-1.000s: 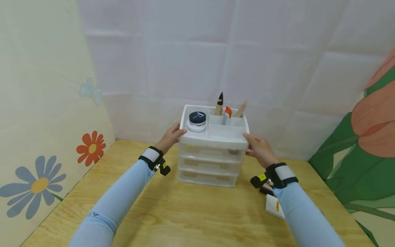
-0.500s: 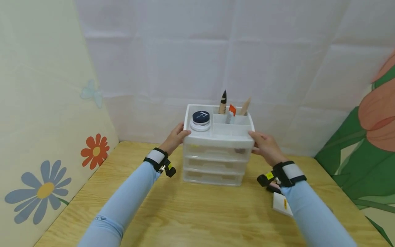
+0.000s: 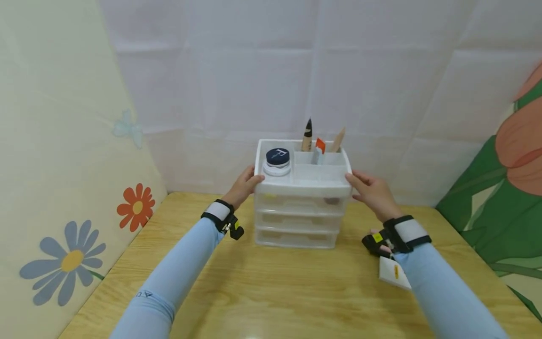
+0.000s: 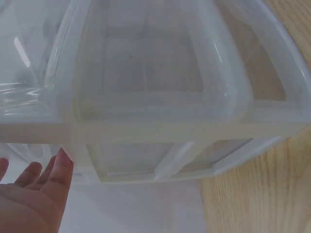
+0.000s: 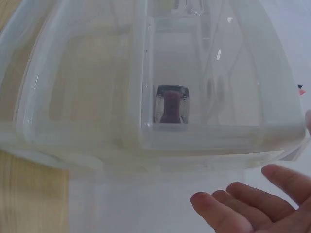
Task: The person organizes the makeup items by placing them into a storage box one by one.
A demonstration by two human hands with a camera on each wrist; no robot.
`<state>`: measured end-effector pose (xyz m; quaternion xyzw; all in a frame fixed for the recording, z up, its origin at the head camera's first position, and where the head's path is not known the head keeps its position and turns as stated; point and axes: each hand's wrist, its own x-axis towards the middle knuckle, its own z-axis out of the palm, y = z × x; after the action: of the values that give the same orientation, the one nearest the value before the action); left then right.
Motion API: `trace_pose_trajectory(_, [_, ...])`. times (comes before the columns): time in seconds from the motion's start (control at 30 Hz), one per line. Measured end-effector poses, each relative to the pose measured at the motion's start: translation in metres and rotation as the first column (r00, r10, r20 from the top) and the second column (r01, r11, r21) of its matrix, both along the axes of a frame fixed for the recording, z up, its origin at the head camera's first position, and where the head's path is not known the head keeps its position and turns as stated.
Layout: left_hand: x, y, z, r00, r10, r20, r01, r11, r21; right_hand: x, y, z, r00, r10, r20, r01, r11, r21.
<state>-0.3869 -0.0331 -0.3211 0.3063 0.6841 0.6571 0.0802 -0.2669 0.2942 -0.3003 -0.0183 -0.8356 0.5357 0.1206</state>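
A white drawer unit (image 3: 302, 191) with clear drawers stands upright on the wooden table. My left hand (image 3: 244, 185) grips its left top corner, thumb on the front rim; in the left wrist view its fingers (image 4: 57, 177) reach the side frame. At the right corner, my right hand (image 3: 374, 194) has its thumb by the rim. Its fingers (image 5: 221, 213) are extended and apart from the side wall in the right wrist view. A round jar with a dark blue lid (image 3: 277, 156), a black-tipped beige tube (image 3: 307, 137), an orange-capped tube (image 3: 318, 151) and a beige pointed item (image 3: 338, 140) occupy the top tray.
Inside the upper drawer lies a small clear bottle with dark reddish contents (image 5: 171, 105). A white box (image 3: 393, 273) and a partly hidden black item sit under my right forearm. A white cloth (image 3: 228, 94) hangs behind the table (image 3: 262, 292), with flowered sheets on both sides.
The head view has shifted slightly. My right fingers have loosened and drawn away from the unit's side, while my left hand keeps its place. The drawer unit stays in nearly the same spot.
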Motion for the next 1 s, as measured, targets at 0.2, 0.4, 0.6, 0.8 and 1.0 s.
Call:
trace_pose_trajectory(0.2, [-0.001,-0.001,-0.005,1.000,-0.005,0.005,0.005,1.000,-0.006,0.021,-0.009,0.004,0.976,-0.126,-0.177,0.169,0.951,0.257])
trace_pose_trajectory(0.4, [0.002,-0.007,-0.007,1.000,-0.001,-0.010,0.001,1.000,-0.018,0.037,-0.037,-0.012,0.780,0.078,-0.621,0.347,0.771,0.533])
trace_pose_trajectory(0.6, [0.003,-0.011,-0.008,0.999,0.030,-0.014,-0.031,0.999,-0.040,0.042,-0.075,-0.044,0.577,0.424,-0.698,0.431,0.568,0.701])
trace_pose_trajectory(0.8, [-0.001,-0.013,-0.007,0.999,0.034,-0.022,-0.034,0.999,-0.031,0.027,-0.098,-0.074,0.539,0.578,-0.612,0.457,0.410,0.789])
trace_pose_trajectory(1.0, [-0.004,-0.014,-0.007,0.999,0.032,-0.012,-0.032,0.999,-0.027,0.010,-0.103,-0.094,0.537,0.608,-0.585,0.545,0.279,0.790])
